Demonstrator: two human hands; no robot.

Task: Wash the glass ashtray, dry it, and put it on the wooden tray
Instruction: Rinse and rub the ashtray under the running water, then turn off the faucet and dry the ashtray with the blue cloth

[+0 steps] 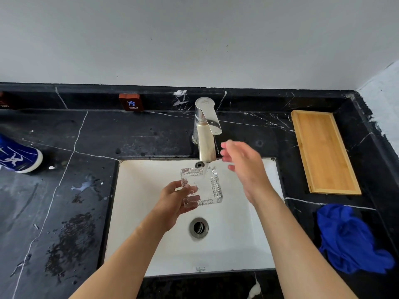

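Clear ribbed square glass ashtray (201, 186) at frame centre, over white rectangular sink (133, 212), pinched at near-left corner by left hand (177, 201). Right hand (244, 167) empty, fingers spread, beside chrome faucet (205, 130). Advice: tilt under stream, rub grooves, grip firm because wet glass slippery.

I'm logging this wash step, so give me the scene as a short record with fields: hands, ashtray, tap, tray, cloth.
left hand: grips the glass ashtray by its near left corner
right hand: open, empty, beside the faucet
ashtray: held over the sink, under the spout
water: cannot tell if running
wooden tray: on the counter, right of the sink
blue cloth: crumpled, near right
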